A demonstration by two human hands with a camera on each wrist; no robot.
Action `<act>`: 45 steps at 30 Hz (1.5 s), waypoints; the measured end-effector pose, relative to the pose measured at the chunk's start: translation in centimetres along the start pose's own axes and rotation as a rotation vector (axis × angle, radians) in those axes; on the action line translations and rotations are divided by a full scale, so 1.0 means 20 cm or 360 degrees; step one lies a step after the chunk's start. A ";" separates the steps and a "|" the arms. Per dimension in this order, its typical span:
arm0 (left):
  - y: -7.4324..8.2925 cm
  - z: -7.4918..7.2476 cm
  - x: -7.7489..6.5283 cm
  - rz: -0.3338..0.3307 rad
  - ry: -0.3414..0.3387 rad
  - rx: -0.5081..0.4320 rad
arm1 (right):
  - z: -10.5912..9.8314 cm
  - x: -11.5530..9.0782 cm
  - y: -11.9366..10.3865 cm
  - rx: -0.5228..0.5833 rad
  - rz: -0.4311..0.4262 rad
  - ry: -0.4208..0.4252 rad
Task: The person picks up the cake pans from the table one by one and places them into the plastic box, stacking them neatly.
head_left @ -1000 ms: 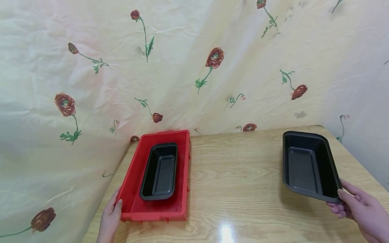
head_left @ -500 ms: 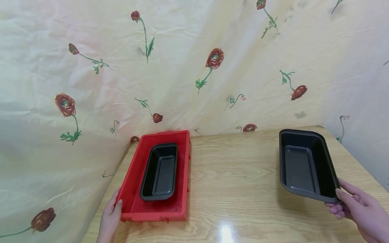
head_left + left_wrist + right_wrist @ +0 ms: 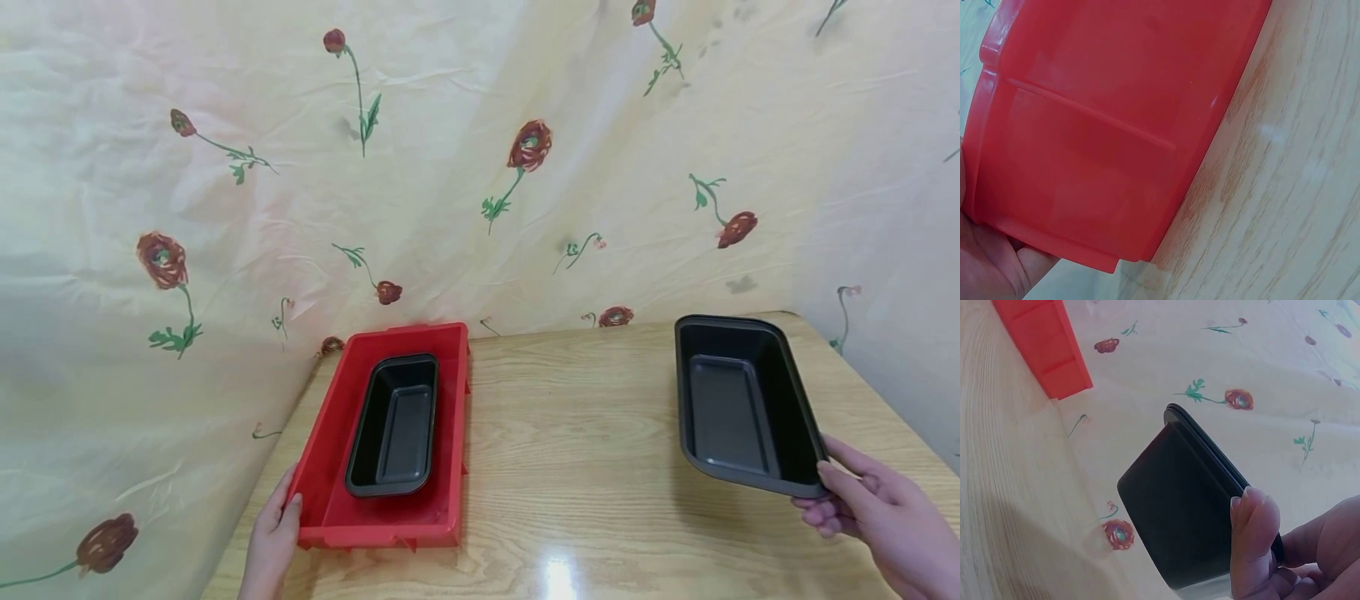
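My left hand [image 3: 273,533] grips the near left corner of a red plastic tray [image 3: 378,535] at the left of the table. Inside that tray lies a black loaf pan [image 3: 406,432], apart from my fingers. Over at the right, a second black loaf pan [image 3: 726,412] is held off the table, tilted, with a shadow beneath it. My right hand [image 3: 873,504] pinches its near right corner between thumb and fingers. The left wrist view shows the tray's outer side [image 3: 1104,137]; the right wrist view shows the held pan's outside [image 3: 1179,506].
A wooden table [image 3: 570,450] stretches between the tray and the held pan. Behind it and along both sides hangs a pale cloth [image 3: 450,167] printed with red flowers. A bright light reflection lies near the table's front.
My right hand has moved the held loaf pan slightly left and a little upward. The left hand, the red tray and the pan inside it stay in place.
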State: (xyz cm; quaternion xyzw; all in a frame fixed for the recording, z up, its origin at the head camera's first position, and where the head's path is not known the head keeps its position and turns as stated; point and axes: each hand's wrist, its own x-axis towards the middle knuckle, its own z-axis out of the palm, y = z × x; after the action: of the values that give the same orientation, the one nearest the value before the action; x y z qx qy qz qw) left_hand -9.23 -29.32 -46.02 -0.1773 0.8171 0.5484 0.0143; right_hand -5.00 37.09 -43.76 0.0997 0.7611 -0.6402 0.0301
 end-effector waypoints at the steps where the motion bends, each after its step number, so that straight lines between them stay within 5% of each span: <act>1: 0.00 0.00 0.00 -0.0004 0.0001 0.0001 | 0.00 0.00 0.00 -0.0017 -0.0003 0.0000; 27: -0.01 0.00 0.01 -0.0006 0.0001 -0.0005 | 0.08 -0.01 -0.06 0.0115 -0.0140 -0.0125; 45: 0.00 0.00 0.01 -0.0030 0.0002 -0.0005 | 0.13 0.00 -0.06 0.0281 -0.0376 -0.0262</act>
State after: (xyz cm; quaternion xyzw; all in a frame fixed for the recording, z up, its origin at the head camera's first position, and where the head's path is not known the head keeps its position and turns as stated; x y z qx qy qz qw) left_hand -9.45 -29.34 -46.09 -0.1853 0.8145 0.5495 0.0187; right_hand -5.50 34.40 -43.06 -0.0411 0.7034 -0.7096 0.0079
